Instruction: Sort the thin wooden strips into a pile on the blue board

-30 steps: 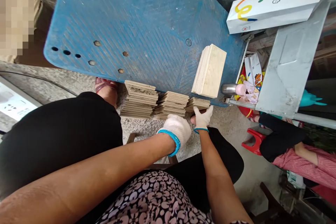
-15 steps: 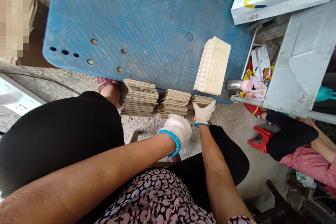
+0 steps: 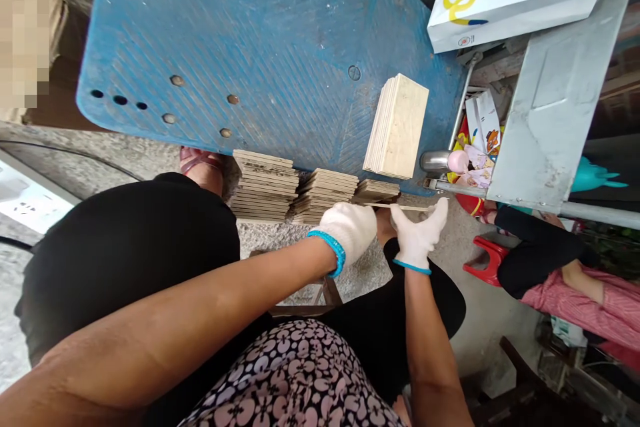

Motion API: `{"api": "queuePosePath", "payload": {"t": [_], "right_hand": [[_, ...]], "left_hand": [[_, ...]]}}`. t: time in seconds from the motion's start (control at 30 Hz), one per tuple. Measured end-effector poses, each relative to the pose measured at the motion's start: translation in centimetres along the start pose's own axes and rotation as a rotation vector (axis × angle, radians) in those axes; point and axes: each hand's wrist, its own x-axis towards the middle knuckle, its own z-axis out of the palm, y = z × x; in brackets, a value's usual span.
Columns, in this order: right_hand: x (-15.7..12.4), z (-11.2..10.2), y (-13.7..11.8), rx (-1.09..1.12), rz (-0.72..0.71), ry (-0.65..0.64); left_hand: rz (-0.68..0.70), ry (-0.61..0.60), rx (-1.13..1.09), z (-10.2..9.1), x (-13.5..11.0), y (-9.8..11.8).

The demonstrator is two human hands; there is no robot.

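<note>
A thin wooden board (image 3: 407, 207) is seen nearly edge-on in front of the stacks, gripped across its length by my right hand (image 3: 417, 233), in a white glove with a blue cuff. My left hand (image 3: 350, 230), gloved the same way, is closed beside the board's left end; what its fingers hold, if anything, is hidden. Just beyond my hands, along the blue platform's near edge, stand stacks of thin boards: a left stack (image 3: 265, 187), a middle stack (image 3: 327, 193) and a lower right stack (image 3: 377, 190). Another board stack (image 3: 397, 127), paler, lies on the blue platform (image 3: 240, 33).
Right of the pale stack is a metal bottle with a pink cap (image 3: 443, 161). A white paper bag (image 3: 510, 3) and a grey metal panel (image 3: 550, 100) lie farther right. Another person in a pink top (image 3: 570, 287) sits near a red stool (image 3: 485, 260).
My right hand has drawn back from the right stack with a thin board and moved right. That stack looks lower. My left hand has shifted slightly up and right, toward the board.
</note>
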Motion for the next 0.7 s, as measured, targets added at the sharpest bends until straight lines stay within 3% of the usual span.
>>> {"api": "queuePosePath", "payload": {"t": [0.17, 0.3, 0.4, 0.53, 0.7], "right_hand": [[0.0, -5.4, -2.8, 0.163, -0.147, -0.037], [0.7, -7.3, -4.4, 0.231, -0.242, -0.078], [1.8, -7.1, -5.0, 0.299, -0.251, -0.097], [4.6, -5.0, -5.1, 0.533, -0.243, -0.205], [8.9, -1.5, -4.2, 0.686, -0.068, -0.108]], "left_hand": [[0.106, 0.133, 0.049, -0.5, 0.7, 0.1], [0.146, 0.122, -0.001, -1.0, 1.1, -0.1], [0.086, 0.118, -0.08, -1.5, 1.2, -0.2], [0.031, 0.167, -0.275, -1.3, 1.4, -0.9], [-0.038, 0.172, -0.497, 0.1, 1.6, -3.3]]}}
